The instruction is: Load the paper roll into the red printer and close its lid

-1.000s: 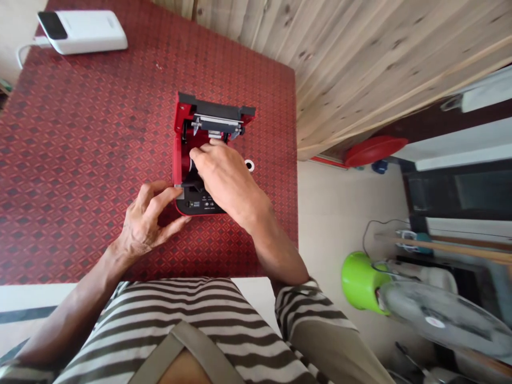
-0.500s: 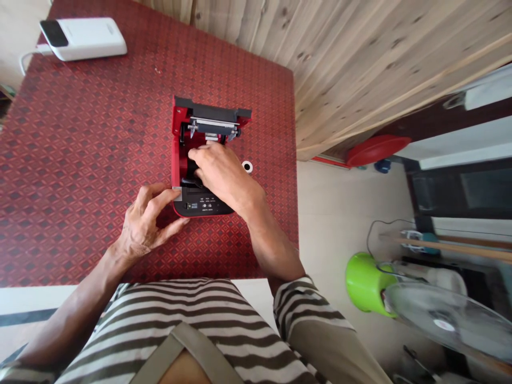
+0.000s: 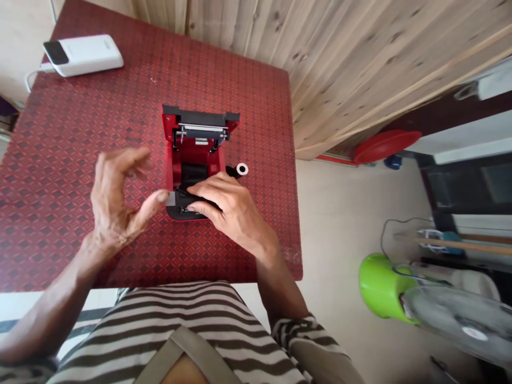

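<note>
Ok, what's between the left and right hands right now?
In the head view, the black front end of the red printer lies between the left hand and right hand, with a small silver tab beside the left thumb.

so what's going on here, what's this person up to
A person is working on an open red and black receipt printer on a red patterned tablecloth. Their right hand lies on its black front, near a black spindle with a white end. Their left hand is raised, thumb close to a small silver tab.
</note>
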The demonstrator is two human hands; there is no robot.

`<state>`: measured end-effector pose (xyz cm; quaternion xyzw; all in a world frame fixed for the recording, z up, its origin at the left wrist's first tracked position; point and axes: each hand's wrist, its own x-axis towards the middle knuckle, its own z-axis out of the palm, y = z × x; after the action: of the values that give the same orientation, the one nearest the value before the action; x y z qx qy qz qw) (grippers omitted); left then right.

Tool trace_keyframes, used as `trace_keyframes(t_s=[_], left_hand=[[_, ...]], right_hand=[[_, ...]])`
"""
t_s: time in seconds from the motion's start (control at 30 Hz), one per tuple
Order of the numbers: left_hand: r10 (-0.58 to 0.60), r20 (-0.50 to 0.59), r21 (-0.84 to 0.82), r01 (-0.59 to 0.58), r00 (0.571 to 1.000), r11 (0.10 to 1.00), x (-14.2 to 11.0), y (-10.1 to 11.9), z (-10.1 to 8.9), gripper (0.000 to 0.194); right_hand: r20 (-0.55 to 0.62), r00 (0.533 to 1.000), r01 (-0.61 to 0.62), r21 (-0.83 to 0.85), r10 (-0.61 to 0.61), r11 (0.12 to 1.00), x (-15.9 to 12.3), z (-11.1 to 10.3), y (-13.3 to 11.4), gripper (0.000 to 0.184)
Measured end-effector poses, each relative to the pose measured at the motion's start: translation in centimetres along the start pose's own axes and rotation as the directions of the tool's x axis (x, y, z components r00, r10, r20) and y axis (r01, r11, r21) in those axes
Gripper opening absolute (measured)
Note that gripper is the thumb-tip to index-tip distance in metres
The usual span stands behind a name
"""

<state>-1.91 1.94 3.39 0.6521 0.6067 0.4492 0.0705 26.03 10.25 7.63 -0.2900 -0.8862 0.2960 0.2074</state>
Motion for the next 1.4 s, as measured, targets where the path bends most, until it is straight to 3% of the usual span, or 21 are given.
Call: trace_keyframes(t_s=[0.1, 0.2, 0.3, 0.4, 0.5, 0.67, 0.83, 1.23, 1.4], left_hand=[[0.239, -0.026, 0.119, -0.234, 0.971, 0.965, 5.0, 0.4, -0.1, 0.087], [0.226, 0.103, 0.123, -0.238, 0.969, 0.964, 8.6, 0.0, 0.7, 0.098], [0.168, 0.214, 0.079, -0.189, 0.962, 0.979, 9.9, -0.7, 1.6, 0.107], [0.190, 0.215, 0.043, -0.204, 0.958, 0.978, 9.1, -0.8, 1.5, 0.095], [0.301, 0.197, 0.054, -0.317, 0.933, 0.947, 7.2, -0.5, 1.0, 0.080], [0.386, 0.166, 0.019, -0.394, 0.908, 0.919, 2.8, 0.1, 1.2, 0.094], [0.403, 0.183, 0.063, -0.420, 0.897, 0.905, -0.7, -0.1, 2.1, 0.098], [0.424, 0.149, 0.093, -0.439, 0.893, 0.894, -0.9, -1.5, 2.6, 0.099], [0.387, 0.134, 0.087, -0.400, 0.912, 0.913, -1.2, -1.7, 3.1, 0.087]], right_hand=[[-0.067, 0.998, -0.018, 0.035, 0.020, 0.999, 0.0, 0.6, 0.3, 0.018], [-0.112, 0.994, -0.016, 0.034, 0.019, 0.999, 0.1, 0.9, 0.8, 0.022], [-0.154, 0.988, 0.008, -0.018, -0.011, 1.000, 0.0, 1.2, 0.7, 0.028], [-0.207, 0.977, 0.025, -0.105, -0.047, 0.994, -0.5, 1.7, 0.0, 0.036], [-0.247, 0.967, 0.014, -0.187, -0.061, 0.982, -1.5, 2.3, -0.9, 0.038], [-0.370, 0.917, 0.026, -0.320, -0.150, 0.947, -3.1, 3.4, -1.4, 0.033], [-0.454, 0.864, 0.058, -0.342, -0.219, 0.938, -3.1, 4.0, -1.2, 0.029], [-0.503, 0.833, 0.032, -0.375, -0.232, 0.926, -2.1, 4.1, -1.6, 0.023], [-0.537, 0.814, 0.065, -0.295, -0.222, 0.953, -2.3, 4.0, -1.6, 0.018]])
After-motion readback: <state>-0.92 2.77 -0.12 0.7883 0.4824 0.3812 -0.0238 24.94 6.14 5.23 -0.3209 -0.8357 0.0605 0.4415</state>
